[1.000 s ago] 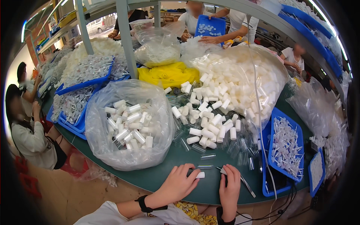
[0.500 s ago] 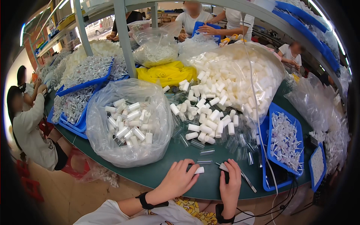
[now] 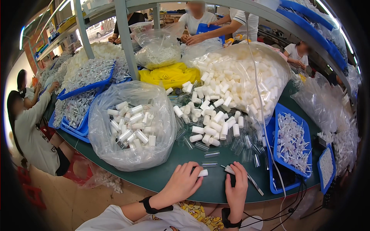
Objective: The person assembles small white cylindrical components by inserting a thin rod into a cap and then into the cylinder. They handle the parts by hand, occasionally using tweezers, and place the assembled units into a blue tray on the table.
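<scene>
My left hand (image 3: 184, 180) is closed around a white foam-like cylinder (image 3: 202, 173), whose end sticks out past the fingertips. A short distance to its right, my right hand (image 3: 237, 183) grips a small white stick-like piece (image 3: 229, 169) with a thin tip pointing left. Both hands rest low over the green tabletop near its front edge. Just beyond the fingers lie a clear tube (image 3: 209, 164) and another clear tube (image 3: 211, 154). A slim metal tool like tweezers (image 3: 255, 186) lies beside my right hand, partly hidden by it.
At left stands a clear bag (image 3: 100, 144) of capped tubes. Loose white cylinders (image 3: 210, 131) spill from a large bag (image 3: 275, 65) ahead. Blue trays (image 3: 275, 173) of small white parts stand right, with a cable (image 3: 269, 150) hanging before them. A grey post (image 3: 129, 46) rises behind. Several people sit around.
My hands keep nearly the same place and hold. The view has shifted slightly. Across the table, a co-worker's arm has reached lower, and a person at left has stretched an arm toward the pile.
</scene>
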